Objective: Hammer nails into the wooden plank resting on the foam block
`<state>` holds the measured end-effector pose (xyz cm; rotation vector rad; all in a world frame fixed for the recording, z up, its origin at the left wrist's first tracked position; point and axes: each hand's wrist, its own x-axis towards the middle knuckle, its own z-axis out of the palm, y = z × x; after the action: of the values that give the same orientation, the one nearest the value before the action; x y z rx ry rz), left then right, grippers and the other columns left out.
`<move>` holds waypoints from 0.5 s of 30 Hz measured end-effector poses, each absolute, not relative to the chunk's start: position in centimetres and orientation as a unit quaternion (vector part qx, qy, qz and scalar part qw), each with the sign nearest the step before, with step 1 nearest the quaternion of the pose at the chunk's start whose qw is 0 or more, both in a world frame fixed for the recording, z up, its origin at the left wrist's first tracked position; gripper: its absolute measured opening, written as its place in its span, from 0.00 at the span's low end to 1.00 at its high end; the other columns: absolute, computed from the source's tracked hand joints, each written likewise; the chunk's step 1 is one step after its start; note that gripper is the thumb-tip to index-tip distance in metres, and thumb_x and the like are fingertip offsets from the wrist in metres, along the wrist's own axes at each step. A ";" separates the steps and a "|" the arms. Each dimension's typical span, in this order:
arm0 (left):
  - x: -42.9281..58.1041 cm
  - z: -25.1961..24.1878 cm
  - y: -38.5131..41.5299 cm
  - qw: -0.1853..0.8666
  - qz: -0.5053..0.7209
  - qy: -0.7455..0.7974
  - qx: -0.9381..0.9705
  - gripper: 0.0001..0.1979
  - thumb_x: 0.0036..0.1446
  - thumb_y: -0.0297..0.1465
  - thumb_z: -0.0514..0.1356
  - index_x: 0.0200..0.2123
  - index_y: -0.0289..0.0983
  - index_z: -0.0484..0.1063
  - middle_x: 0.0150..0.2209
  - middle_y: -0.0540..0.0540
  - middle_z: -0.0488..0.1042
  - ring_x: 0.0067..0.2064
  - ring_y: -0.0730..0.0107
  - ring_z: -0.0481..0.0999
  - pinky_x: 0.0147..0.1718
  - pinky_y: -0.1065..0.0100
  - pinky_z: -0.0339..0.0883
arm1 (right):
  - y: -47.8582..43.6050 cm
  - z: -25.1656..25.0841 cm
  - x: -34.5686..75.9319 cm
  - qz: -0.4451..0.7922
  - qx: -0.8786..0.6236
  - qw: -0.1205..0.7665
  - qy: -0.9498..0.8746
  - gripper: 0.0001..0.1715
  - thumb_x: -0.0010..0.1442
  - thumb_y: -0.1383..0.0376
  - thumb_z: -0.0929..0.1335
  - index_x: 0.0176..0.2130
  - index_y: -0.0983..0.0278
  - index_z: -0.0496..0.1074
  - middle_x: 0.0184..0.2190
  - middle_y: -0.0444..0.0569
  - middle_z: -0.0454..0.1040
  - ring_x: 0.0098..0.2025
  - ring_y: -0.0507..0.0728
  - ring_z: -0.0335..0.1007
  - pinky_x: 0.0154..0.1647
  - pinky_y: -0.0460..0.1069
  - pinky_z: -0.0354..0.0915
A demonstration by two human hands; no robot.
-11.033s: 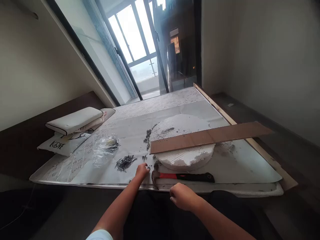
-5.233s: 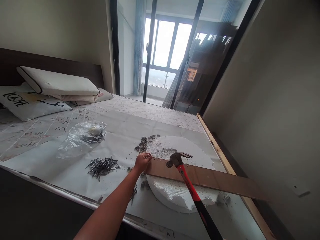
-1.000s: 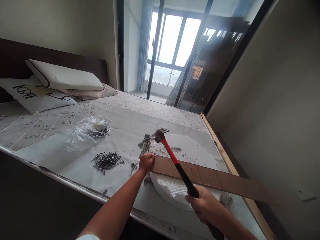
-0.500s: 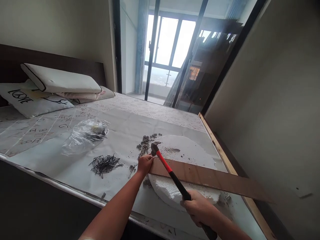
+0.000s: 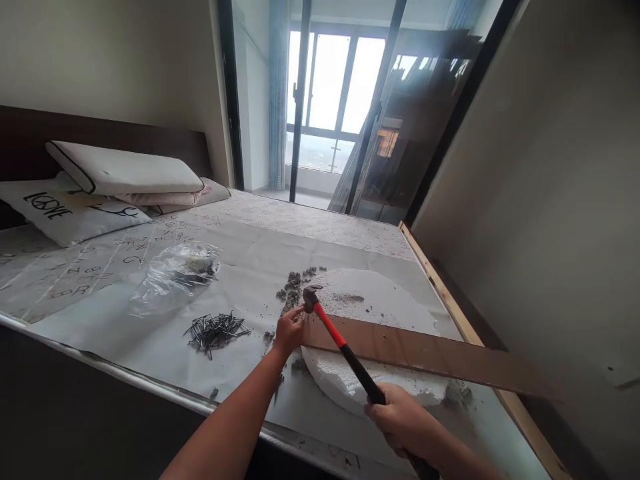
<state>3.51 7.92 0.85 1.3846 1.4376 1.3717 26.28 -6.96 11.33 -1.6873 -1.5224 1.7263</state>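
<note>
My right hand (image 5: pixel 403 420) grips a claw hammer (image 5: pixel 345 350) with a red and black handle. The hammer's head is over the left end of a brown wooden board (image 5: pixel 390 343). At that same end my left hand (image 5: pixel 289 333) has its fingers closed, close under the hammer head; what they pinch is too small to make out. The board lies across a rough-edged white foam slab (image 5: pixel 335 377). Left of my left hand lies a heap of nails (image 5: pixel 216 332).
Grey crumbled debris (image 5: pixel 291 290) lies beside the foam on a grey sheet (image 5: pixel 250 260) covering the mattress. A clear plastic bag (image 5: pixel 175 277) rests farther left. Pillows (image 5: pixel 135 167) are piled by the headboard. A long wooden strip (image 5: pixel 450 303) runs along the right edge.
The view has shifted slightly. My left hand has drawn back a little from the hammer head, which stays over the board's end.
</note>
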 end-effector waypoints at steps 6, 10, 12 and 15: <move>3.1 0.1 8.0 0.385 0.606 0.572 0.396 0.16 0.46 0.26 0.53 0.39 0.34 0.74 0.44 0.41 0.75 0.48 0.60 0.72 0.42 0.62 0.70 | -7.2 13.0 26.5 0.570 -0.583 0.178 -0.551 0.08 0.49 0.68 0.60 0.25 0.60 0.51 0.12 0.32 0.48 0.10 0.44 0.42 0.08 0.42 0.43; 2.9 -0.1 8.0 0.438 0.611 0.548 0.365 0.16 0.45 0.26 0.53 0.39 0.33 0.73 0.37 0.42 0.76 0.41 0.62 0.75 0.36 0.63 0.73 | -7.2 10.7 25.6 0.566 -0.609 0.152 -0.534 0.09 0.47 0.72 0.59 0.24 0.60 0.50 0.10 0.32 0.47 0.09 0.45 0.43 0.08 0.42 0.42; 2.6 0.0 8.1 0.444 0.608 0.547 0.366 0.15 0.45 0.26 0.53 0.38 0.32 0.72 0.35 0.42 0.77 0.39 0.64 0.76 0.36 0.64 0.72 | -7.3 9.7 25.2 0.577 -0.612 0.144 -0.522 0.10 0.46 0.73 0.58 0.24 0.59 0.50 0.09 0.31 0.46 0.08 0.45 0.43 0.07 0.42 0.42; 1.6 0.3 8.1 0.419 0.575 0.579 0.398 0.15 0.47 0.27 0.51 0.38 0.32 0.72 0.37 0.41 0.76 0.40 0.66 0.76 0.35 0.67 0.71 | -7.9 9.8 25.0 0.585 -0.588 0.190 -0.525 0.09 0.47 0.71 0.59 0.24 0.59 0.50 0.10 0.31 0.46 0.09 0.44 0.42 0.08 0.41 0.42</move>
<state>1.56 8.06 0.31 0.9985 1.4508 1.4427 25.05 -7.92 9.77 -1.6527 -1.4759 1.6434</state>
